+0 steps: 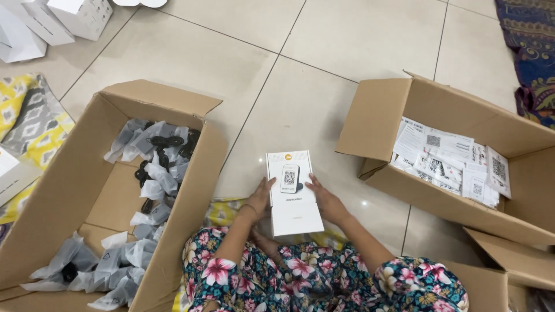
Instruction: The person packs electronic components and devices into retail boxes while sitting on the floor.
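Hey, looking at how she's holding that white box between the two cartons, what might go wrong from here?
1. The white box is pinched only at its side edges by the left hand and right hand, above the tiled floor; it may slip and drop.
2. The leaflets in the right carton lie loose and could scatter if it is bumped.

Glossy beige floor tiles with dark grout lines catch small light glints. A yellow-grey patterned mat lies left; a dark patterned rug sits top right.
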